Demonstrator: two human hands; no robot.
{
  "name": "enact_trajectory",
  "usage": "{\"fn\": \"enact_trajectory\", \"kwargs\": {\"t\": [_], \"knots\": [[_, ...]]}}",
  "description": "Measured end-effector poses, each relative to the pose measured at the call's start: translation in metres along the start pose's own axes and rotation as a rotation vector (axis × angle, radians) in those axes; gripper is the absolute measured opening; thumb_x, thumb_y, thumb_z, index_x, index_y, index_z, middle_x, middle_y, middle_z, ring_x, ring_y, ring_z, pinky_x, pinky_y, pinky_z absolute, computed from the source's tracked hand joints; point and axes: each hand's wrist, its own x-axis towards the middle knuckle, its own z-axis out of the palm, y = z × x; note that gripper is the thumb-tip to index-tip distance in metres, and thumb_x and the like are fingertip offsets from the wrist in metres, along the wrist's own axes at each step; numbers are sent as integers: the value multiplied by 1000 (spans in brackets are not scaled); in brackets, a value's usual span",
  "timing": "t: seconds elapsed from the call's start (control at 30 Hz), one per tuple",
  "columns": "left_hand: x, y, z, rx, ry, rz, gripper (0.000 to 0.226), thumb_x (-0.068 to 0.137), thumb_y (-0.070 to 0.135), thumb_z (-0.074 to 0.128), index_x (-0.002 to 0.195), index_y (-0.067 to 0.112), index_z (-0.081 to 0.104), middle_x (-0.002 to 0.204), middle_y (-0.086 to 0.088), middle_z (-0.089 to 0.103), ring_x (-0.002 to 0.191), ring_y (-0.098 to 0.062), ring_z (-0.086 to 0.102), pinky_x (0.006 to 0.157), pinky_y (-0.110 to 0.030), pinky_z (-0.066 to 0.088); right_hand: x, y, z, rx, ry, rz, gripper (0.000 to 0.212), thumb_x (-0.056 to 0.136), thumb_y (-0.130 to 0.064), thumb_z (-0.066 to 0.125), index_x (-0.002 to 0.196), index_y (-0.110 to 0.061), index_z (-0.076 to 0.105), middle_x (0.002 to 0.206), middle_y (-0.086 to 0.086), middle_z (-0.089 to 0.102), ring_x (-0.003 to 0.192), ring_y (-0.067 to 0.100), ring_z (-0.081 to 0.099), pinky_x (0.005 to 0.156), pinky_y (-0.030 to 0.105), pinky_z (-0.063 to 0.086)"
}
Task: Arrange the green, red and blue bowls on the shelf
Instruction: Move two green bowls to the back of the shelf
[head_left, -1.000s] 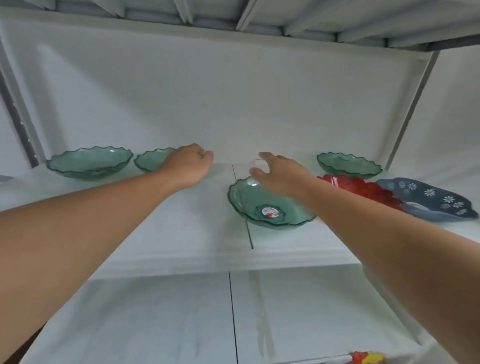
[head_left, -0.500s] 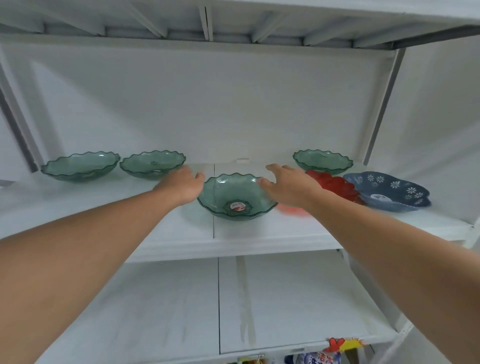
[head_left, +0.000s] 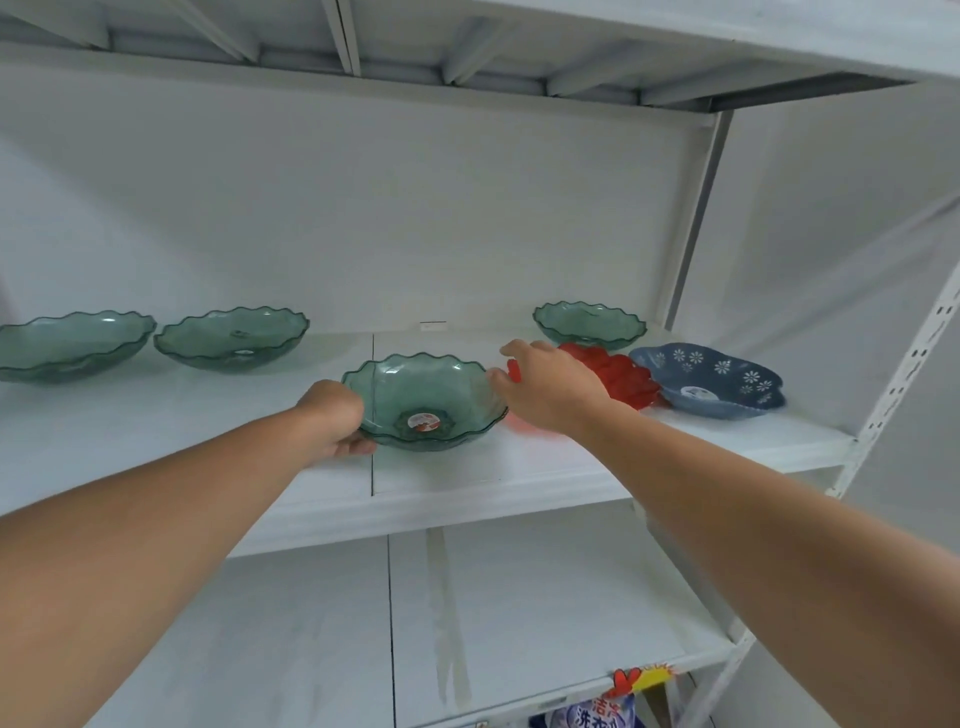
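Note:
A green glass bowl (head_left: 423, 400) with a red sticker stands at the middle of the white shelf (head_left: 156, 431). My left hand (head_left: 337, 415) grips its left rim, thumb underneath. My right hand (head_left: 548, 387) is closed over the left rim of the red bowl (head_left: 621, 379), with red showing between its fingers; its fingertips reach the green bowl's right rim. A blue bowl (head_left: 711, 379) with white flowers sits right of the red one. Two more green bowls (head_left: 67, 345) (head_left: 234, 338) stand at the left and a third (head_left: 589, 325) at the back right.
The shelf above hangs low over the bowls. A perforated white upright (head_left: 909, 364) bounds the right side. A lower shelf board (head_left: 519, 597) lies beneath, with colourful packaging (head_left: 602, 712) showing under its front edge.
My left hand left the second green bowl and came to the middle bowl's left rim. My right hand moved off the middle bowl toward the red bowl's edge. The camera drew back.

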Motion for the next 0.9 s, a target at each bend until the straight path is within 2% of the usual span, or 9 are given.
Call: {"fn": "enact_trajectory", "kwargs": {"t": [0.1,0.2,0.27,0.33,0.43,0.6,0.73,0.83,0.9], "knots": [[17,11,-4,-63,38,51,23,99,0,43,97,-2,65,81,-22,74,44,-25,68,38,-25,51,1,12,-12,-11,20,36,57,98,-56,37,145,-28,53,135,5,61,119,31,59,94,46,51],[31,37,-3,-95,73,111,23,99,-3,39,96,0,62,82,-20,70,41,-23,66,34,-23,48,-1,32,-24,-29,34,68,46,98,-53,37,126,-26,61,120,3,65,109,31,63,84,42,51],[34,56,0,-114,79,134,24,99,-3,37,91,3,59,80,-18,68,38,-20,66,34,-22,49,0,46,-31,-28,32,94,42,97,-52,36,116,-24,61,112,2,66,104,31,63,85,44,53],[35,74,8,-133,72,148,25,100,-4,36,90,3,58,78,-17,67,39,-21,66,35,-21,49,2,61,-40,-24,38,122,47,96,-51,36,124,-23,62,116,4,67,108,32,62,90,47,54],[33,98,29,-114,72,159,25,100,-3,36,92,1,59,79,-18,68,52,-25,68,36,-21,50,13,93,-51,-32,47,113,51,96,-52,38,134,-27,60,125,4,67,113,31,62,93,48,54],[44,126,79,-121,108,163,24,102,4,40,92,1,61,78,-18,69,41,-21,67,35,-20,48,53,170,-55,-16,82,147,56,97,-54,40,141,-23,56,132,10,63,115,33,61,88,43,50],[61,146,116,-150,175,131,25,102,3,39,96,0,63,79,-18,70,55,-25,68,35,-21,49,100,239,-54,-2,48,165,58,97,-55,39,140,-19,55,133,11,63,110,32,61,79,40,43],[71,156,140,-178,229,102,26,101,2,37,95,1,62,81,-18,70,47,-21,69,38,-20,51,138,283,-52,-12,-26,174,62,97,-56,37,141,-15,54,136,13,61,112,32,60,80,40,44],[77,161,152,-213,260,88,28,101,3,36,93,2,62,79,-17,70,41,-18,67,38,-19,51,163,307,-50,16,-48,185,62,98,-56,37,138,-12,55,134,13,62,101,29,57,76,38,42]]}}
